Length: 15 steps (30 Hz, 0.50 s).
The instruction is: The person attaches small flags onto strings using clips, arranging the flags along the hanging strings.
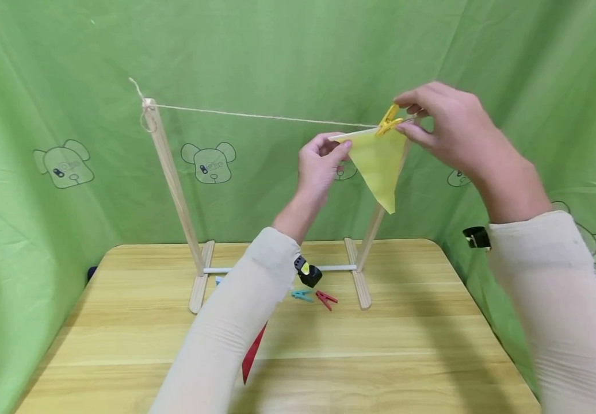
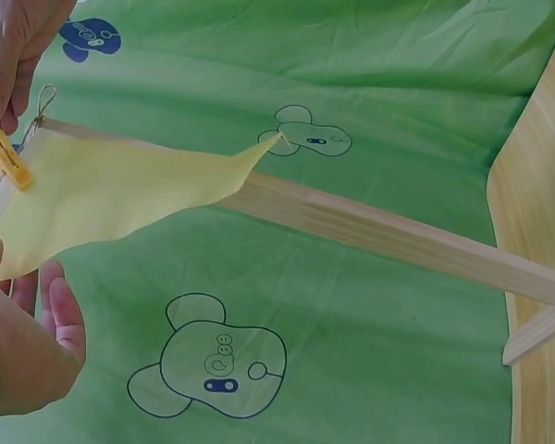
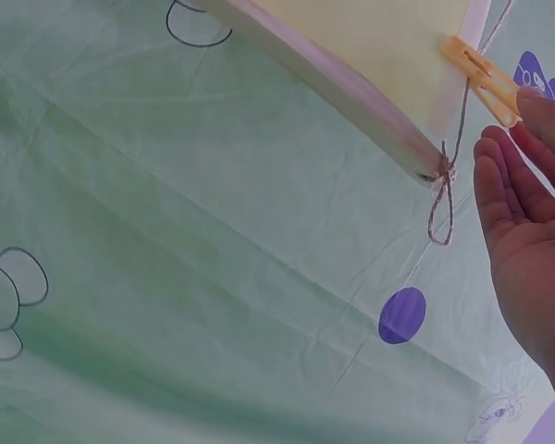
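Note:
In the head view a yellow triangular pennant [image 1: 379, 161] hangs point down at the right end of a string [image 1: 277, 118]. My left hand [image 1: 321, 164] pinches its upper left corner between thumb and fingers, at the white top edge. My right hand [image 1: 450, 123] holds a yellow clothespin [image 1: 388, 121] by its handles, with thumb and finger on them. The clothespin's nose lies over the pennant's top edge, right at the string; the left wrist view shows the pin [image 2: 7, 159] across that white edge.
Two wooden posts [image 1: 174, 178] on flat feet, joined by a white rod [image 1: 336, 268], carry the string. On the wooden table [image 1: 381, 356] lie a teal clothespin [image 1: 302, 295], a red clothespin [image 1: 326, 299] and a red piece [image 1: 253, 356] partly behind my left sleeve. Green cloth [image 1: 277, 52] surrounds it.

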{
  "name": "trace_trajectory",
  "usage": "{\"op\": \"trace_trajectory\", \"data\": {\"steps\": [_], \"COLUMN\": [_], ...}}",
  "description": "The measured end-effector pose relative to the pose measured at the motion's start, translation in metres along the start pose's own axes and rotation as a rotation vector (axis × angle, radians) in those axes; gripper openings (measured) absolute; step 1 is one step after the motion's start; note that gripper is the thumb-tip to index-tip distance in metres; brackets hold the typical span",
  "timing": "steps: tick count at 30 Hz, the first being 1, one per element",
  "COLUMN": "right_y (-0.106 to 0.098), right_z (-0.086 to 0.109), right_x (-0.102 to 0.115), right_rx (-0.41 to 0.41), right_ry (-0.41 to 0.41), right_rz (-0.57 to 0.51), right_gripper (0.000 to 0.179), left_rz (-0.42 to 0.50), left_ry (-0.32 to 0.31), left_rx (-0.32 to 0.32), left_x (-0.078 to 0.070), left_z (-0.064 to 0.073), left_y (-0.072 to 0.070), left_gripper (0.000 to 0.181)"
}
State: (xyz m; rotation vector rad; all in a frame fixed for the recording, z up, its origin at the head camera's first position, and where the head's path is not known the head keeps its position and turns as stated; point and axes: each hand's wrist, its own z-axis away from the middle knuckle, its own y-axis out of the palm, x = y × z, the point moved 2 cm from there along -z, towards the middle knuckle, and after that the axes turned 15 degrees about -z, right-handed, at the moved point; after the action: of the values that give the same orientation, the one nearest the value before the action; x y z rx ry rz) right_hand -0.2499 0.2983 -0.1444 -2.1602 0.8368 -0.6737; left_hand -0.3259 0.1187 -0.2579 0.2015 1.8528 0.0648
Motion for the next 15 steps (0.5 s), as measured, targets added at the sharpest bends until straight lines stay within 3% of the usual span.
{"op": "trace_trajectory", "data": {"steps": [15], "right_y": [0.007], "right_z": [0.023], "right_x": [-0.006], "right_rx": [-0.173], "right_ry": [-0.014], "right_rz": [-0.061], "right_gripper": [0.047], "left_rz": [-0.005], "left_ry": [0.02], "left_rx": [0.009], "left_x": [0.002], "left_z": [0.001], "left_y": [-0.009], "left_gripper": [0.029]}}
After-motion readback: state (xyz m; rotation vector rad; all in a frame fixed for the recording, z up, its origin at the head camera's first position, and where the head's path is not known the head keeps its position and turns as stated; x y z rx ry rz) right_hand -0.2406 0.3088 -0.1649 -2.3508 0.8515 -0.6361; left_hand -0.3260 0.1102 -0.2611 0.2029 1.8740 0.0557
